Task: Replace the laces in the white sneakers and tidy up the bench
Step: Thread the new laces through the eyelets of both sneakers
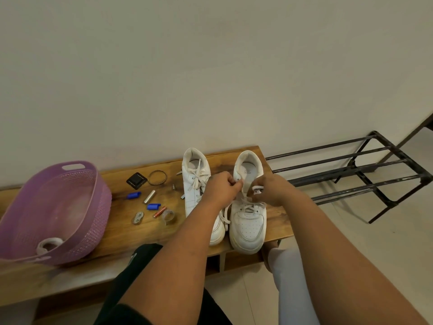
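Both hands pinch the lace (246, 200) over the right shoe (248, 216): left hand (221, 187) and right hand (273, 190), fingers curled tight.

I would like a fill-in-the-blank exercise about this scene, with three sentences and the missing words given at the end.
1. Both hands, the left hand and the right hand, work on the lace of the sneaker on the ____ side of the pair.
2. The basket at the left end of the bench has the colour ____.
3. The two small capped pieces lying between the basket and the other sneaker are ____.

Missing words: right; purple; blue
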